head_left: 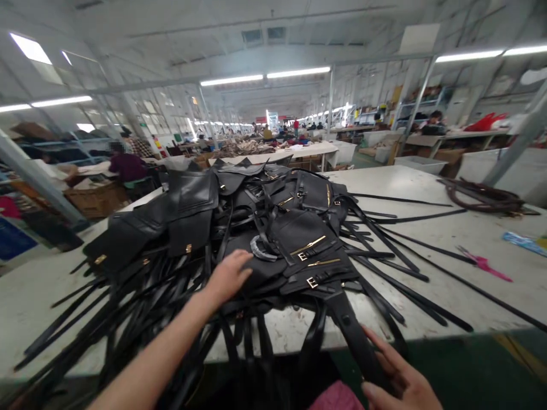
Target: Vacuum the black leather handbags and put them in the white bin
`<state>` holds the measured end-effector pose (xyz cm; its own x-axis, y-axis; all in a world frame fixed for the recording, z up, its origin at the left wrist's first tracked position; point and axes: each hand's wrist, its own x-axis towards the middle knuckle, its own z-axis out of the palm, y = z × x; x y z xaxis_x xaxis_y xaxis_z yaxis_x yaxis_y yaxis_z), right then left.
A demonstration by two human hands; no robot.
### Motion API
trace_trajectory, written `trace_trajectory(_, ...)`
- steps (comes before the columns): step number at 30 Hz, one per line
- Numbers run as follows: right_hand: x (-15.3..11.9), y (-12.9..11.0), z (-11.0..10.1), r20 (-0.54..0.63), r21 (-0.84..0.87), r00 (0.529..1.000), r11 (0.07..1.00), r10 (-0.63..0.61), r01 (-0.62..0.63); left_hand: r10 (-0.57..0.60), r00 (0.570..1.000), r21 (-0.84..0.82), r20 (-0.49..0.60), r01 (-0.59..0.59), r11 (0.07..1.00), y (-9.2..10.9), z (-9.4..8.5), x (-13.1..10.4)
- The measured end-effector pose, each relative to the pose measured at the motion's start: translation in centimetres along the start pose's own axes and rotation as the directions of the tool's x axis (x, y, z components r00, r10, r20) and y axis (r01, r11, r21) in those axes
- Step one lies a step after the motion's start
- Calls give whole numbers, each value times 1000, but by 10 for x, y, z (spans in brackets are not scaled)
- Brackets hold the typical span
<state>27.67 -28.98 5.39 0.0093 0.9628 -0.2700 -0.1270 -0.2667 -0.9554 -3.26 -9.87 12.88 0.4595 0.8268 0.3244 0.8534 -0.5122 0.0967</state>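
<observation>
Black leather bag pieces [307,228] with gold zips and buckles lie heaped across the table in front of me. My left hand [231,274] rests over the heap, fingers apart and slightly bent, beside a curved handle [261,250] that looks wrapped in clear plastic. At the front edge, my right hand [401,373] grips a wide black strap [356,336] between thumb and fingers. That strap runs up to the nearest buckled piece. Flat black flaps [190,210] with small gold clasps are piled at the left.
Long narrow straps [410,285] fan out to the right over the white table [444,242]. Pink-handled scissors [487,266], a blue-and-white packet [523,242] and coiled brown straps [482,196] lie there. People sit at workbenches behind.
</observation>
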Motion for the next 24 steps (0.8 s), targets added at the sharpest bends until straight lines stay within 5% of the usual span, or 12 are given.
trace_trajectory(2,2,2,0,75,-1,997,1000,-27,27,27,999,39,31,-28,999,20,53,-16)
trace_trajectory(5,3,5,-2,99,-13,994,999,-46,48,22,999,177,-37,-15,984,29,88,-14)
trace_trajectory(8,1,6,-4,95,-26,995,999,-41,44,68,997,256,-45,-55,965,15,83,3)
trace_trajectory(12,-2,2,-6,40,-38,999,999,-17,19,101,995,258,7,-99,961,-1,55,5)
trace_trajectory(15,-3,0,-5,-3,-25,1000,1000,3,-3,171,985,215,-5,-166,963,2,41,-28)
trace_trajectory(18,-4,-2,-1,5,7,1000,1000,-22,22,230,972,168,-42,-220,961,8,45,-81)
trace_trajectory(21,-4,-6,3,38,44,998,998,-41,40,164,985,157,-50,-155,975,8,59,-129)
trace_trajectory(24,-3,-9,7,31,70,999,997,-44,42,80,995,147,-62,-70,987,11,71,-150)
